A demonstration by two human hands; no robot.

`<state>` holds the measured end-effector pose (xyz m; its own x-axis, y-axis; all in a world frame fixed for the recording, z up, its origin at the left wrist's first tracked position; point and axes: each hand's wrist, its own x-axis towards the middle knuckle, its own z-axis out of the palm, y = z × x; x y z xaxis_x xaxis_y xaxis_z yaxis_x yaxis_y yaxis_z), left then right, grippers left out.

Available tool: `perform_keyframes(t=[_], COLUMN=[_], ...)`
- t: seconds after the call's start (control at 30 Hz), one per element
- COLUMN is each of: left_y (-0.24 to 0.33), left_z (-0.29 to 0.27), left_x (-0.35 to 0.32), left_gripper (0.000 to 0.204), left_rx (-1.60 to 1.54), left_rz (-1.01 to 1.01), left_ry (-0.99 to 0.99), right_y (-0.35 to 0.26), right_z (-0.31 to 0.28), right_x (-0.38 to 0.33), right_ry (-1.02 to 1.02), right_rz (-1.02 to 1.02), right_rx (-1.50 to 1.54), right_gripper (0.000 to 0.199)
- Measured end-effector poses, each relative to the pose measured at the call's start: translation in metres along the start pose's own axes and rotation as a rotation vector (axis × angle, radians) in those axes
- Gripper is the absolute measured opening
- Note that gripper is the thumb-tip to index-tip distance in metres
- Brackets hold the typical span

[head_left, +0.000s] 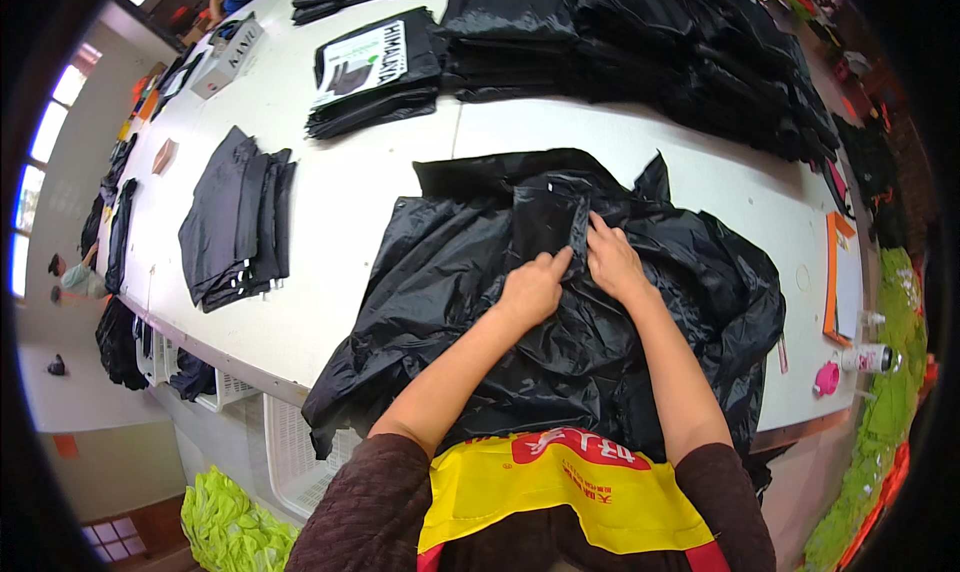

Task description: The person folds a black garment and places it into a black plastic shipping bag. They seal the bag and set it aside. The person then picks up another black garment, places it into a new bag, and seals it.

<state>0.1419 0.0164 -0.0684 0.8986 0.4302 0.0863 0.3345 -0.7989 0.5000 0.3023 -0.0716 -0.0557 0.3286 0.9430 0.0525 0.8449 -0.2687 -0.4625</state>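
A spread of glossy black cloth (440, 282) lies at the near edge of the white desk (335, 197), its left corner hanging over that edge. The left hand (535, 287) and the right hand (615, 259) meet at a narrow strip (580, 227) beside a small rectangular panel (545, 224) on the cloth. The grip of each hand: fingertips rest at the strip, from opposite sides; the thumbs are hidden, so whether either hand pinches or merely presses cannot be told.

The step in hand appears to be aligning or flattening this strip. The next move seems to call for light, even tension along it, with the surrounding cloth kept from sliding.

Materials and shapes: the cloth is thin, shiny and crumpled into many sharp creases, bunched most thickly toward the desk's right edge; the panel is smoother and straight-sided. Toward the desk's left edge lies a flat, matte stack of dark pieces (235, 222) with small white tags. Nearer the far edge stand a folded black pile (420, 57) topped by a printed sheet (362, 64) and a large mound of glossy bundles (620, 47). An orange-edged board (846, 282) lies along the right edge.
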Motion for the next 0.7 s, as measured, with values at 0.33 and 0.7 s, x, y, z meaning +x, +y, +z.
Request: perform_keyframes(t=[0.33, 0.7], left_y=[-0.003, -0.028], left_z=[-0.014, -0.034], left_x=[0.012, -0.008], left_gripper=[0.052, 0.063], left_rx=[0.060, -0.027], left_rz=[0.149, 0.099], left_ry=[0.139, -0.046], right_y=[0.009, 0.007], right_z=[0.029, -0.066], right_x=[0.017, -0.045], right_ry=[0.184, -0.240], right_rz=[-0.113, -0.164], right_rx=[-0.276, 0.216], right_gripper=[0.052, 0.068])
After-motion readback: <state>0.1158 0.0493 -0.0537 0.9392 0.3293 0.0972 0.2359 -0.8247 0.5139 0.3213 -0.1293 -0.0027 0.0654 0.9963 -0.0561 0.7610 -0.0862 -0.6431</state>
